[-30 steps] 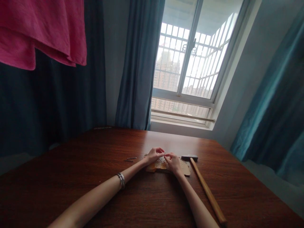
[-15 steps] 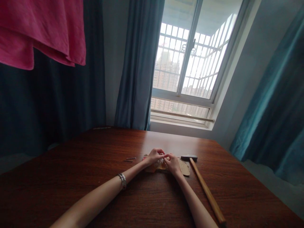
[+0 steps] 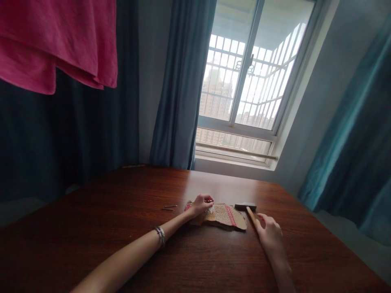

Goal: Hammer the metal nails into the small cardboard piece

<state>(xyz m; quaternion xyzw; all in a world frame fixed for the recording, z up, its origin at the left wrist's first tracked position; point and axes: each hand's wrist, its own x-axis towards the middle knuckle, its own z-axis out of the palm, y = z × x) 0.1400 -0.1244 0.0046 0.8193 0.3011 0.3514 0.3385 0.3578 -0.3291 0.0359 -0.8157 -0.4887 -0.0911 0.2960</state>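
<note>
My left hand (image 3: 202,204) is closed in a pinch above the left part of a torn piece of cardboard (image 3: 240,219). A small dark piece, which looks like a nail, shows at its fingertips; the fingers hide most of it. The cardboard is dotted with many small marks and has a red band. To the right lies a hammer (image 3: 252,215) with a dark head and wooden handle. My right hand (image 3: 270,234) has its fingers curled round the handle below the head, covering the lower part. The hammer head rests on the table.
Several loose nails (image 3: 170,207) lie left of the cardboard on the brown wooden table (image 3: 195,260). A pink cloth (image 3: 76,44) hangs at the upper left. Blue curtains (image 3: 180,89) and a barred window (image 3: 238,81) stand behind the table.
My right hand has left the spot beside my left fingertips and moved right onto the hammer handle. My left hand keeps its pinch over the cardboard. The view has shifted slightly.
</note>
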